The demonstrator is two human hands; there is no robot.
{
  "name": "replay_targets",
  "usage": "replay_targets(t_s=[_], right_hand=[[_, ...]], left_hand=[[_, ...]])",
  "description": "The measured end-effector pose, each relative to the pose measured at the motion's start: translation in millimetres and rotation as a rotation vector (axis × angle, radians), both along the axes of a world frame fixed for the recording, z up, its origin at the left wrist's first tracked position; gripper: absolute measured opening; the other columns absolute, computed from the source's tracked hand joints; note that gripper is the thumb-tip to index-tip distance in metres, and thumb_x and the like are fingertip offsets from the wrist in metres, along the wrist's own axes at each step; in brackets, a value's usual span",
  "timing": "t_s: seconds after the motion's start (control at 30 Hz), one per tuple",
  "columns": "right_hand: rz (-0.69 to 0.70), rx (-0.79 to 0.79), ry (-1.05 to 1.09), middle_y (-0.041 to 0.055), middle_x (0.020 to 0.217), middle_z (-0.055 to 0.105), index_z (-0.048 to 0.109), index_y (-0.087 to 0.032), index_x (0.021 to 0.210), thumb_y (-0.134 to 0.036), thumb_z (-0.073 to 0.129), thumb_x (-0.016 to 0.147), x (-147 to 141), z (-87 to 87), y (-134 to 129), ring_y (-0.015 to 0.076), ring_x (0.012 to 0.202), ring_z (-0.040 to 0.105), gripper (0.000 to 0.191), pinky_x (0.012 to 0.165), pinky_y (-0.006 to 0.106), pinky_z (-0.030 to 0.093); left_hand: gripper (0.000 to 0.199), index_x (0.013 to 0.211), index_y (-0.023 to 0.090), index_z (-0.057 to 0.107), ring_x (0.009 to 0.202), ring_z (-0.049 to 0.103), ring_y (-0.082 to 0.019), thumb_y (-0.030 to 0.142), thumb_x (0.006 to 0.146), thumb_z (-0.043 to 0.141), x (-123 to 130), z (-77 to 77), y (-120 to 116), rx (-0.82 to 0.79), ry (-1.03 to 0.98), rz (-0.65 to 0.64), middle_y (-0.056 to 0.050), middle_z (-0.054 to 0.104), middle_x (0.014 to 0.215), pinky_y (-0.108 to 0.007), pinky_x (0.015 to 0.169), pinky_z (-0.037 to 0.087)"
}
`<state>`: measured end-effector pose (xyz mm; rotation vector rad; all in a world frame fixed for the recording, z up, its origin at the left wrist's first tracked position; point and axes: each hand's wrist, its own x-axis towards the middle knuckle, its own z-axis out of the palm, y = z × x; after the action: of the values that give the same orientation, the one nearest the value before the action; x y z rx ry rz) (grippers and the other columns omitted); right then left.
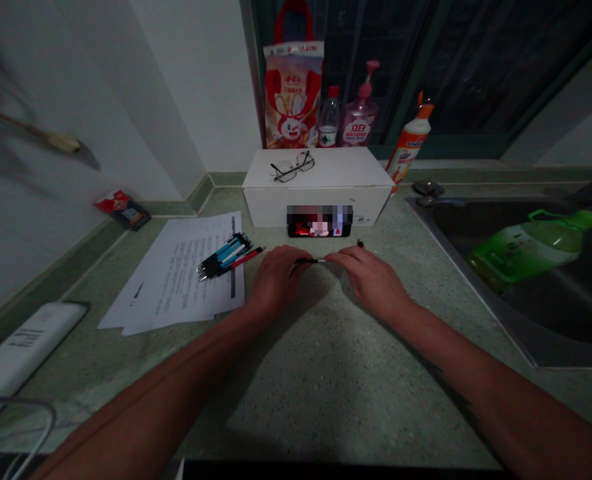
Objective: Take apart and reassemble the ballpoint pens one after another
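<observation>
My left hand [277, 277] is closed around the dark end of a slim black pen [315, 261] with a silvery tip. From the other side, my right hand [371, 275] pinches the silvery end of the same pen. Both hands hover just over or rest on the speckled counter; I cannot tell which. A small dark piece [360, 243] shows just beyond the right hand's knuckles. To the left of my left hand, several blue and black pens [225, 257] and a red pencil [242, 260] lie on printed sheets [176, 287].
Behind the hands, a phone [319, 223] leans against a white box [321, 180] with glasses [293, 167] on top. A sink [519, 327] holding a green bottle [531, 247] is at right. A white power strip-like block [31, 343] and cable [51, 420] are at left.
</observation>
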<state>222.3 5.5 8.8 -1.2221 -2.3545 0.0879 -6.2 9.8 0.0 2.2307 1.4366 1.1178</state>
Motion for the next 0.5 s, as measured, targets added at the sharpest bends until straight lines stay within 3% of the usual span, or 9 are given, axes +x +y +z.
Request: replay_targets(t_s=[0.1,0.27,0.4,0.5], right_hand=[[0.076,-0.029,0.072,0.0083,0.116,0.075,0.068,-0.026,0.126,-0.013,0.044,0.102,-4.1,-0.8,-1.1,0.0254,0.109,0.068,0.036,0.095,0.043,0.054],[0.061,-0.082,0.110,0.0082,0.106,0.077,0.072,-0.024,0.114,-0.023,0.047,0.105,-5.7,-4.6,-0.6,0.0255,0.101,0.070,0.026,0.090,0.043,0.056],[0.058,-0.112,0.106,0.0076,0.106,0.078,0.072,-0.024,0.115,-0.023,0.047,0.105,-5.3,-7.0,-1.1,0.0251,0.101,0.072,0.026,0.088,0.042,0.056],[0.037,-0.106,0.118,0.0073,0.106,0.078,0.072,-0.024,0.114,-0.022,0.049,0.104,-5.7,-5.6,-2.7,0.0251,0.100,0.072,0.026,0.088,0.042,0.057]], left_hand=[[0.014,0.101,0.024,0.077,0.099,0.071,-0.024,0.021,0.095,0.065,2.5,0.2,-2.7,-0.066,0.008,-0.033,-0.004,0.079,0.101,-0.043,0.093,0.055],[0.016,0.099,0.023,0.077,0.088,0.073,-0.023,0.023,0.098,0.061,4.8,2.4,-5.3,-0.262,-0.060,-0.044,-0.003,0.079,0.089,-0.039,0.087,0.057],[0.011,0.098,0.023,0.078,0.092,0.073,-0.024,0.020,0.091,0.070,4.5,1.9,-4.9,-0.206,-0.060,-0.046,-0.005,0.079,0.097,-0.040,0.089,0.057],[0.010,0.095,0.022,0.078,0.087,0.073,-0.022,0.020,0.092,0.068,5.5,4.0,-6.2,-0.236,-0.062,-0.035,-0.004,0.079,0.090,-0.039,0.086,0.056]])
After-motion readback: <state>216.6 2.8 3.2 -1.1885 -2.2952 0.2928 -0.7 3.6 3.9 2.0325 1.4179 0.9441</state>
